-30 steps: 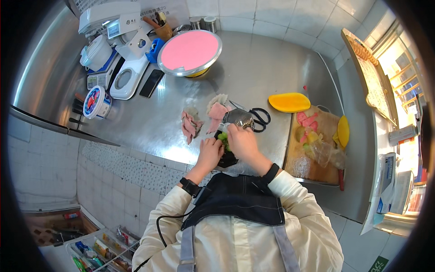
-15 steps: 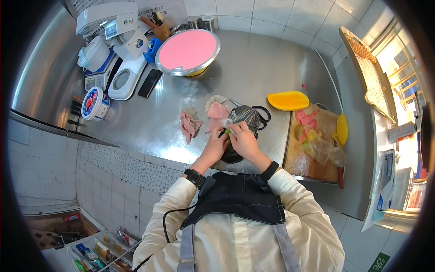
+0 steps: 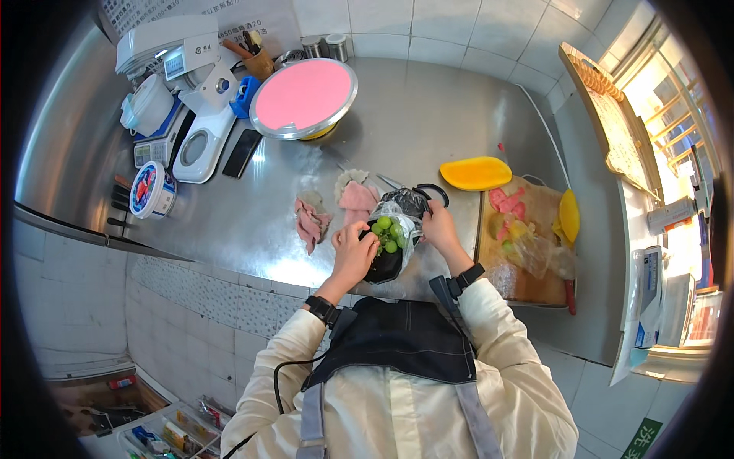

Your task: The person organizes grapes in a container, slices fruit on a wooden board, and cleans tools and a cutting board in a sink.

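Left hand (image 3: pixel 353 252) grips the near side of a black tray of green grapes (image 3: pixel 388 233), fingers curled around its edge. Right hand (image 3: pixel 438 229) closes on the clear plastic wrap (image 3: pixel 405 208) at the tray's far side. Tray sits at the steel counter's (image 3: pixel 428 115) near edge. Beyond: pink meat slices (image 3: pixel 312 223), wooden cutting board (image 3: pixel 527 279), yellow tray (image 3: pixel 475 173), pink-topped turntable (image 3: pixel 303 96).

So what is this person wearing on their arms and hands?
Both arms are in long cream sleeves that reach the wrists. Each wrist carries a black band like a watch, one by the left hand and one by the right hand. The hands are bare, without gloves. A thin black cable hangs below the left sleeve, next to a dark apron with grey straps.
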Motion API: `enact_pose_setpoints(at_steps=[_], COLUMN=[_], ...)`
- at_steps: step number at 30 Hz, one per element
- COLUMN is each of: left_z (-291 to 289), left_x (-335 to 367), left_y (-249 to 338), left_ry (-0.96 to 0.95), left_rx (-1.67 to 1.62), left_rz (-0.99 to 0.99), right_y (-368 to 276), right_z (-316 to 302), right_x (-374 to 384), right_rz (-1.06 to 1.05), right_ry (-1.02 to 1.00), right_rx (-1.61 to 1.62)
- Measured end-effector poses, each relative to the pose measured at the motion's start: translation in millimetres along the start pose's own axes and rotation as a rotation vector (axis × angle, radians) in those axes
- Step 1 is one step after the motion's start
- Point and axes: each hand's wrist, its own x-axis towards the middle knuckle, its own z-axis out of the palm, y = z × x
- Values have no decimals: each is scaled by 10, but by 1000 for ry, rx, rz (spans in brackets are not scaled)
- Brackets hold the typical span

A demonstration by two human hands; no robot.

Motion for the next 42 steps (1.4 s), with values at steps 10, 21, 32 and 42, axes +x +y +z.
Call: enact_pose_setpoints(at_steps=[10,21,32,42], left_z=[38,-146,-216,-105], left_x=[-102,-299,-279,-257], left_y=[-13,-303,-83,-62], left_ry=[-264,-246,-409,-235], left_rx=[-98,-75,-376,10], left_rz=[-93,-97,-304,3], right_y=[-37,-401,25,-235], right_z=[119,51,268,474], right_x=[-313,-559,-273,-644], right_rz=[-22,-671,-511,-551], right_ry=[-11,270,-167,-175], right_rx=[-73,-501,-206,-256])
